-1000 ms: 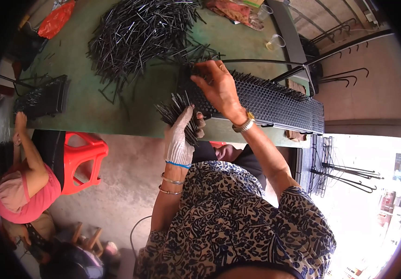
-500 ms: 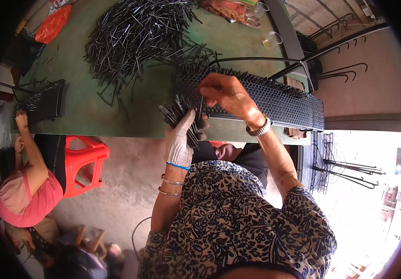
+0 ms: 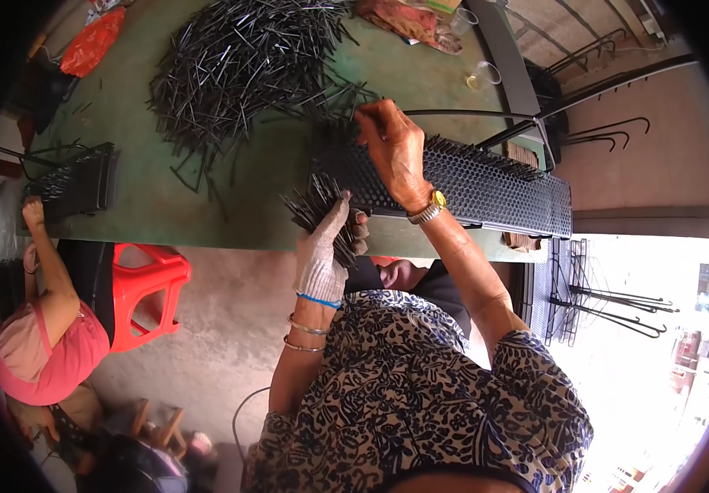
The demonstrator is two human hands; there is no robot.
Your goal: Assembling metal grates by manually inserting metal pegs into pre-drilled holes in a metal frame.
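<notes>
Black rods (image 3: 315,207) clamped in the gloved left hand (image 3: 325,240) could spill if it loosens; right hand (image 3: 395,152), grip unclear.

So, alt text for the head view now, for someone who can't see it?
A bare right hand is over the left end of a perforated black panel, while the gloved left hand grips a bunch of black rods. A heap of rods lies on the green table; a co-worker in pink is at left.
</notes>
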